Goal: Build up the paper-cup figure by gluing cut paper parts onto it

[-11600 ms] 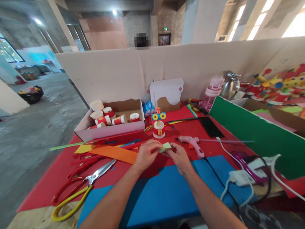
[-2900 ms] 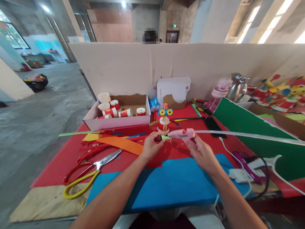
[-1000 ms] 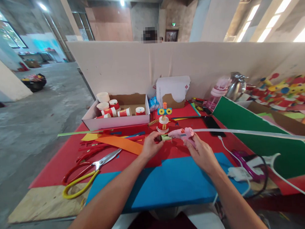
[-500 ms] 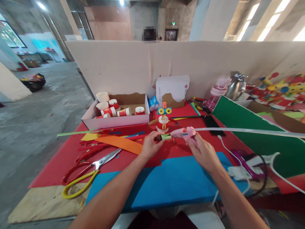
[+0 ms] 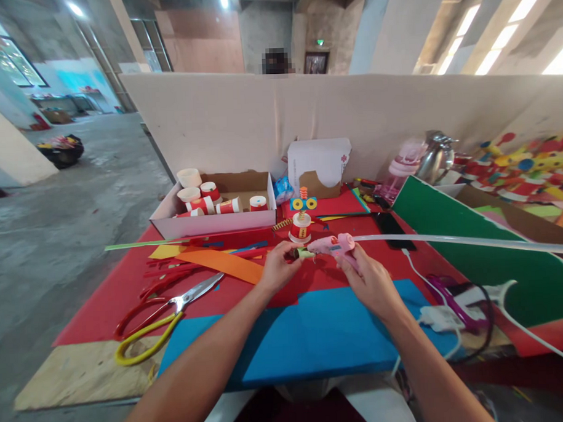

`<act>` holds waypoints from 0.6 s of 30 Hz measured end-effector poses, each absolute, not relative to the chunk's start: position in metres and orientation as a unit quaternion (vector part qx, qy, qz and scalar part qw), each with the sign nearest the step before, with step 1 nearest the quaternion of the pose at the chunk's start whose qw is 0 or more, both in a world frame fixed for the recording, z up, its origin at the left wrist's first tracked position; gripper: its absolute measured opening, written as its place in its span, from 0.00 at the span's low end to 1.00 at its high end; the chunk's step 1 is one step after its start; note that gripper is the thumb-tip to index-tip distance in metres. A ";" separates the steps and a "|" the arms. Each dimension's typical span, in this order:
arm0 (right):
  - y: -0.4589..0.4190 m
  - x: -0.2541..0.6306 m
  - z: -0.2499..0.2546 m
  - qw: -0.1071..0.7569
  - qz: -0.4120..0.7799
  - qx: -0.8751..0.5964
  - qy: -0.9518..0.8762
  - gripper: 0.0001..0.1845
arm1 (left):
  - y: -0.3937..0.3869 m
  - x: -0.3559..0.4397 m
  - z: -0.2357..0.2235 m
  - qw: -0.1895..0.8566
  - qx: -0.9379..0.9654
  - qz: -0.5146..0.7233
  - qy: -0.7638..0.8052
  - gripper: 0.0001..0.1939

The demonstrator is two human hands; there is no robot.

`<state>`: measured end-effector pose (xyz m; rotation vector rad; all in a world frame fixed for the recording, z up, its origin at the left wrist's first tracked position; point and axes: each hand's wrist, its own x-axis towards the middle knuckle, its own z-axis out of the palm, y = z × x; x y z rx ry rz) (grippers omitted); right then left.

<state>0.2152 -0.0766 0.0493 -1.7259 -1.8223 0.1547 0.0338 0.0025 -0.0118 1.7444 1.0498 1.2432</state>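
My left hand [image 5: 280,267] pinches a small light-green paper piece [image 5: 305,253], with something dark at its near end that I cannot make out. My right hand [image 5: 367,279] is closed round the handle of a pink hot glue gun [image 5: 334,246]. The gun's nozzle points left, at the green paper; whether they touch I cannot tell. A long translucent glue stick [image 5: 430,238] juts from the gun's back toward the right. Just behind my hands stands a paper-cup figure [image 5: 300,227] with a blue head, yellow ring eyes and a coiled gold arm.
Scissors [image 5: 192,293] lie left beside an orange paper strip [image 5: 223,264]. A box [image 5: 212,226] of paper cups stands behind. A phone [image 5: 393,230], a power strip [image 5: 445,319] with cables and a green board [image 5: 468,254] are on the right. A person's head [image 5: 276,62] shows beyond the partition.
Earlier both hands held the green paper and the glue gun lay on the table; my right hand now holds the gun. In the last second its nozzle has shifted slightly along the paper.
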 end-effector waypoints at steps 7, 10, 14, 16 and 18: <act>-0.077 0.212 0.053 0.299 0.066 -0.655 -0.691 0.21 | 0.002 0.034 -0.010 0.375 0.677 0.481 0.413 0.14; -0.076 0.213 0.054 0.287 0.067 -0.664 -0.687 0.21 | 0.002 0.034 -0.010 0.371 0.678 0.486 0.408 0.14; -0.076 0.216 0.053 0.286 0.069 -0.666 -0.686 0.21 | 0.002 0.034 -0.010 0.364 0.683 0.484 0.408 0.13; -0.076 0.218 0.053 0.284 0.068 -0.672 -0.681 0.22 | 0.002 0.034 -0.011 0.364 0.685 0.484 0.406 0.13; -0.076 0.220 0.053 0.281 0.064 -0.679 -0.675 0.22 | 0.002 0.033 -0.011 0.366 0.685 0.487 0.401 0.12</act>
